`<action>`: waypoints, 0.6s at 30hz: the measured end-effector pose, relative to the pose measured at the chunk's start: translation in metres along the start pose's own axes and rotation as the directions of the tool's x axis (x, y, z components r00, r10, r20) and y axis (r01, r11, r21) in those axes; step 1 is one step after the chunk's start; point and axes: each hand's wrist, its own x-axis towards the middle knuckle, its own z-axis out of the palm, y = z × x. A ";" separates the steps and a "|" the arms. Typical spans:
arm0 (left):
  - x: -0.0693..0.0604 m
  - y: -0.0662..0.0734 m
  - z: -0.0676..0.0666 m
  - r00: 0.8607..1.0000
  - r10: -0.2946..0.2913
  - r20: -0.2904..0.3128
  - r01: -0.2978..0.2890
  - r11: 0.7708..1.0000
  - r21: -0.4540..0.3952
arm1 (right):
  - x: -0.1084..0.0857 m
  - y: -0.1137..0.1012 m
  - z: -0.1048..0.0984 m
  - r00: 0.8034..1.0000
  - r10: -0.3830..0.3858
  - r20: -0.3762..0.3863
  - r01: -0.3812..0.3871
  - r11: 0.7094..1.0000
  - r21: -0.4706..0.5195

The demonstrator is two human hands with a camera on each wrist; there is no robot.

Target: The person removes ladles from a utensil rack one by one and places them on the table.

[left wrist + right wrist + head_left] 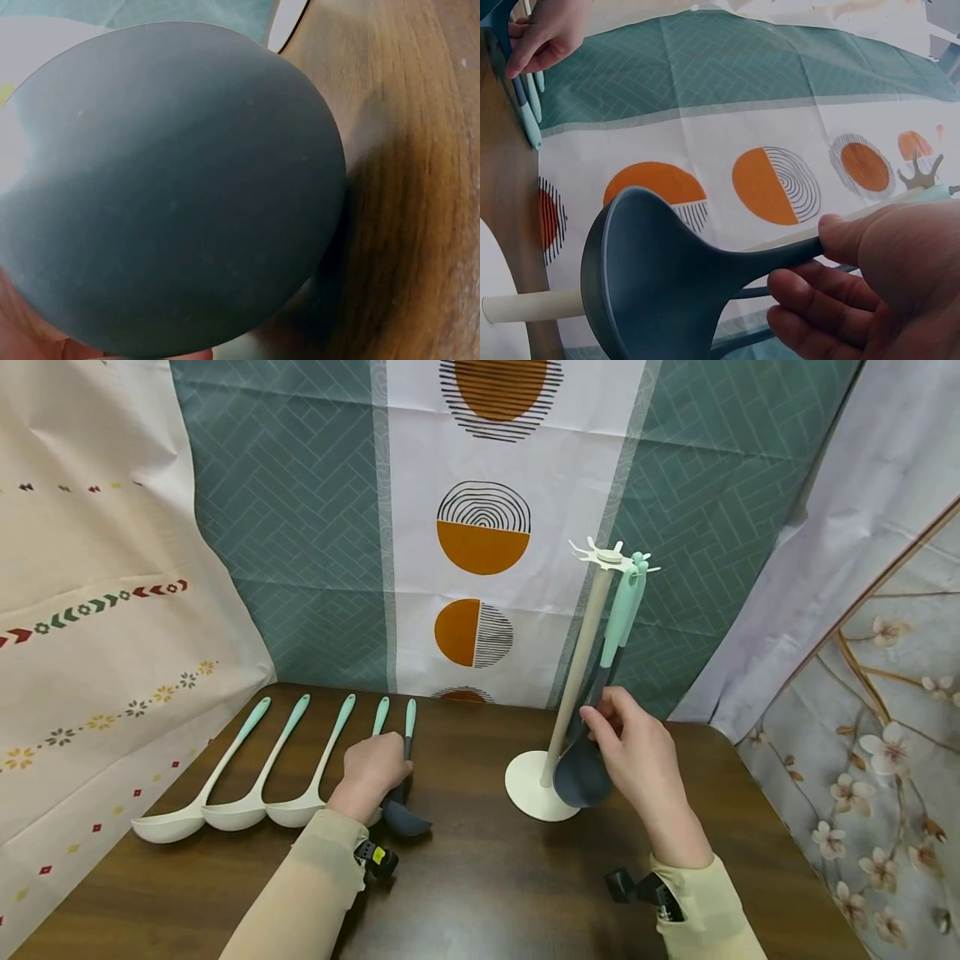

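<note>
Ladles [174, 827] are the main thing here: five of them lie side by side on the one worktop [480, 860]. Three have pale bowls in plain sight, a fourth is mostly covered by the left hand [377, 762], and the fifth is dark. The left fingers [525, 54] are closed around the shaft of this dark ladle [406, 821].

To the right is one stand [574, 677], with a round white base. At least two dark ladles with mint handles hang from its hooks; I cannot tell if there is a third. The right hand [633, 743] pinches the shaft of one, above its bowl [583, 777], between thumb and curled fingers. Behind, the cloth [412, 485] shows four orange circles, two of them cut off.
</note>
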 end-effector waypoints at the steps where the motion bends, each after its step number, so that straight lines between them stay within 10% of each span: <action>1: 0.000 0.000 -0.001 1.000 0.002 0.002 -0.002 1.000 0.001 | 0.000 0.000 0.000 1.000 0.001 0.001 -0.001 1.000 -0.003; 18: -0.003 0.001 -0.004 0.999 0.001 -0.050 -0.001 1.000 -0.013 | 0.003 0.003 0.002 1.000 0.008 0.019 -0.008 1.000 -0.006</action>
